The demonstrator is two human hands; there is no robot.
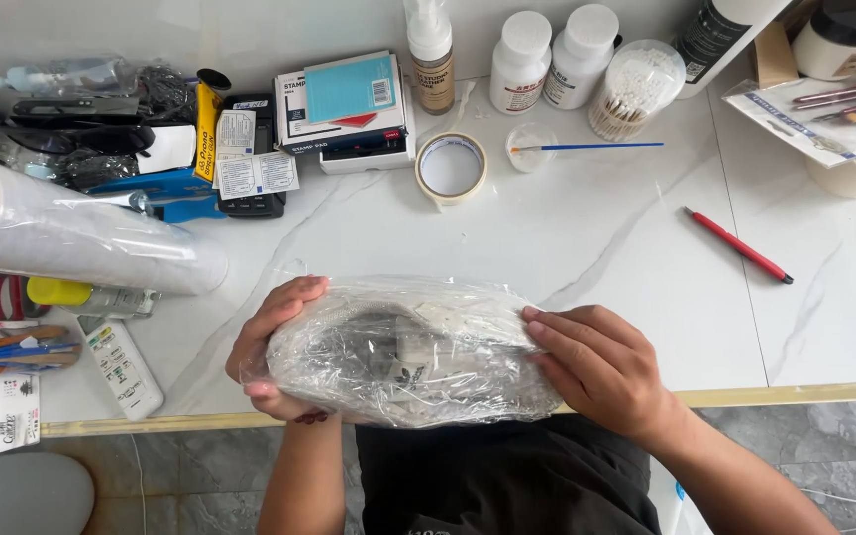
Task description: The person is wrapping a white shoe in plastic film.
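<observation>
both hands hold a bundle wrapped in clear film [408, 352] at the near edge of the white marble bench [596, 248], just above the person's lap. the left hand [274, 347] cups the bundle's left end from below and behind, fingers curled shut around it; the right hand [596, 367] lies flat on the right end, fingers pressing the film down against the side, so both hands are closed on the same bundle. what is inside is a grey and white thing (the creased film blurs its shape too much to say more).

the step in hand looks like smoothing and sealing the loose film over the right end while the left hand steadies the load. as a judgement, the next move calls for firm, even pressure along the film so it clings to itself without tearing, with the left hand's grip kept steady underneath so the bundle does not roll off the edge.

the big roll of clear film [71, 228] lies on the bench to the left, well apart from the bundle. a roll of tape [451, 166] and a red pen [738, 245] lie farther back
</observation>
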